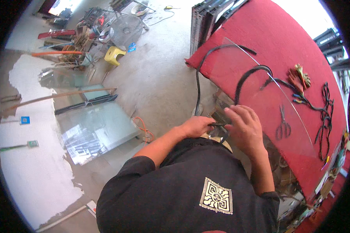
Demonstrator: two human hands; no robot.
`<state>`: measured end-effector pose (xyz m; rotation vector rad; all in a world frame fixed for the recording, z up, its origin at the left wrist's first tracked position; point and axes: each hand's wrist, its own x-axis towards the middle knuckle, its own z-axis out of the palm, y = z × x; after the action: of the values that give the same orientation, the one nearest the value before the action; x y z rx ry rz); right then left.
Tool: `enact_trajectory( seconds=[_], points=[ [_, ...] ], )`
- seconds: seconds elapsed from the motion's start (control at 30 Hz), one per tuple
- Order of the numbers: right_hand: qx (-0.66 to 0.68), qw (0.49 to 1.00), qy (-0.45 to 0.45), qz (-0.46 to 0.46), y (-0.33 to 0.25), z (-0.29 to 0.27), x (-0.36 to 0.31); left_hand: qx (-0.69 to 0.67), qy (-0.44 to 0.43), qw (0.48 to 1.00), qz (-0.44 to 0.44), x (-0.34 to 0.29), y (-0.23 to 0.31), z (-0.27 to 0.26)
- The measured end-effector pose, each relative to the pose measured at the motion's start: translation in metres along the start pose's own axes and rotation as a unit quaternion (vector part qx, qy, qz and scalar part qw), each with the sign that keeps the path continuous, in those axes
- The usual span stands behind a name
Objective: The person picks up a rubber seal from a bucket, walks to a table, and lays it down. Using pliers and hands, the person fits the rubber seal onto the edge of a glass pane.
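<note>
Close to my waist, my left hand (198, 126) is closed around a long black strip (198, 81) that looks like rubber. One length runs from it up onto the red table and curves along the far side. My right hand (246, 126) is beside it, fingers bent together and thumb against the strip; the palm side is partly hidden. A second bend of black strip (243, 79) arches from behind my right hand onto the table. A clear glass pane (256, 105) lies flat on the red tabletop (291, 42), with dark-handled scissors (282, 126) by it.
A pair of work gloves (299, 77) and a tangled black cord (326, 112) lie right on the table. Stacked metal frames (206, 23) stand at its far corner. On the floor left are glass panes (105, 122), a yellow stool (114, 55) and an orange cable (144, 126).
</note>
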<state>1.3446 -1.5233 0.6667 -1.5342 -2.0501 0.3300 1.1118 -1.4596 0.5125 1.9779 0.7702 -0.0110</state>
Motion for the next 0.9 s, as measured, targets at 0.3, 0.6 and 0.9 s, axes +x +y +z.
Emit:
enact_trajectory(
  seconds=[0.3,0.6,0.9],
  points=[
    [-0.130,0.984,-0.096,-0.068,-0.004,0.022,0.014,-0.072,0.058,0.991,0.101,0.001,0.042,-0.015],
    [-0.171,0.971,-0.135,-0.102,-0.008,-0.032,0.019,-0.074,0.132,0.969,0.195,0.014,0.062,-0.049],
    [-0.247,0.915,0.296,0.124,0.020,-0.183,0.047,-0.008,0.419,0.901,0.111,0.017,0.006,-0.141]
  ],
)
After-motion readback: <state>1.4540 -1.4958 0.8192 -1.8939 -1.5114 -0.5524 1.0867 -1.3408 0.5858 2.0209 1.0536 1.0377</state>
